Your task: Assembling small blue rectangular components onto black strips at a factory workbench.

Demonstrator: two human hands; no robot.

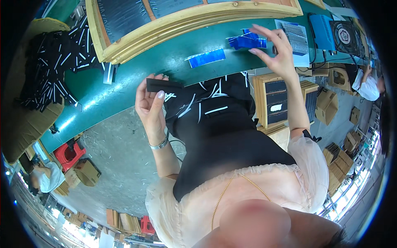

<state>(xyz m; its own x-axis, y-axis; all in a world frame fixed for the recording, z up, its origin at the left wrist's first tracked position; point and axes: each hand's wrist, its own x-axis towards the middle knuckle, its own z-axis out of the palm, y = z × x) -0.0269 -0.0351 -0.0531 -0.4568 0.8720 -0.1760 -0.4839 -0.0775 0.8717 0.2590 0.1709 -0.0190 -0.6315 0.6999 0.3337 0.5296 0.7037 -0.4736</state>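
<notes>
My left hand (152,108) pinches a thin black rectangular strip (164,86) between thumb and fingers, just off the table's near edge. My right hand (276,50) hovers beside a small heap of shiny blue film-covered strips (245,41), its thumb and fingers spread and nothing visible between them. One separate blue strip (206,58) lies flat on the green table (165,61) between my two hands. White paper slivers (216,110) are scattered over the black cloth on my lap.
Stacked wooden frames (198,24) holding dark panels stand along the table's far side. A large pile of black strips with white slivers (62,58) lies at the left by a cardboard box (31,124). At the right are a gridded grey sheet (294,38) and a blue device (321,32).
</notes>
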